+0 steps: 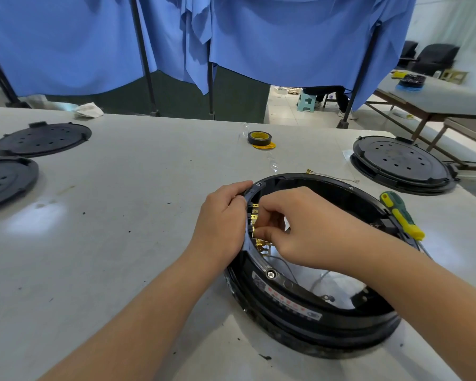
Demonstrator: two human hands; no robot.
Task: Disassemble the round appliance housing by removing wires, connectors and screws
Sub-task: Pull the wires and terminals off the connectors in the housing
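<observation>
- Round black plastic appliance housing [308,306] sits on grey table [121,215], roughly 5 o'clock of centre.
- Left hand [220,224] grips rim at 9 o'clock, fingers curled over edge, likely bracing against pull.
- Right hand [300,229] reaches inside, fingers pinched on brass spade connectors [260,243].
- Green-yellow screwdriver [401,214] parked on rim at 3 o'clock, handy for screws.

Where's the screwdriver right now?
Head view, right side: the green-and-yellow screwdriver lies on the round housing's right rim, near the stacked black plates.
</observation>
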